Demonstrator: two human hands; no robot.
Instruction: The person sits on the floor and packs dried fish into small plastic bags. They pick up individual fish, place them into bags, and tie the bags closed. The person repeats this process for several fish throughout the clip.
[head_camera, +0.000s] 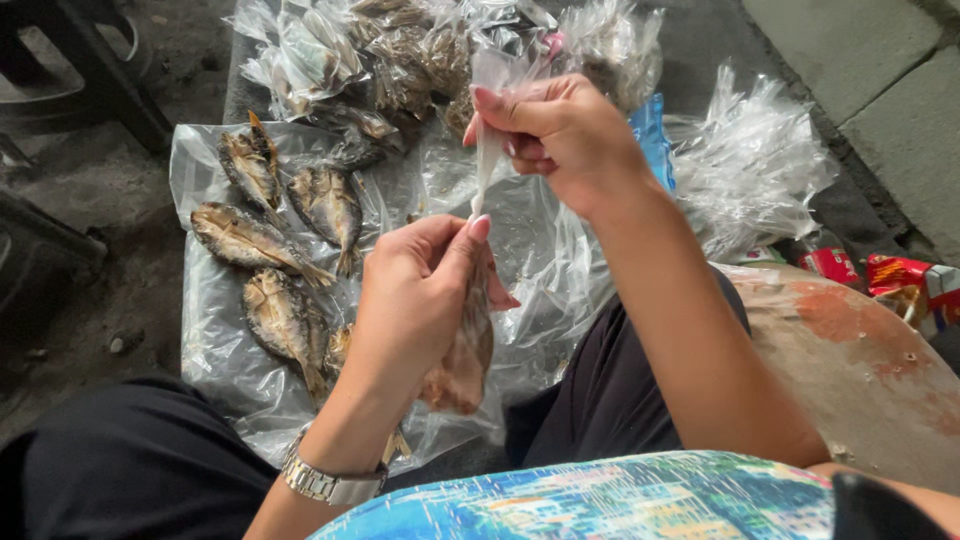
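Observation:
My left hand (415, 300) grips a small clear plastic bag (487, 150) with a dried split fish (462, 365) inside it, near the bag's neck. My right hand (560, 130) pinches the twisted top of the same bag higher up, fingers closed on the plastic. Several more dried fish (280, 240) lie loose on a clear plastic sheet (215, 350) to the left of my hands.
A heap of bagged dried fish (400, 50) lies at the top. A stack of empty clear bags (750, 165) sits to the right, with red packets (880, 275) beyond. A worn round surface (860, 370) is by my right arm. Dark stool legs (100, 70) stand at upper left.

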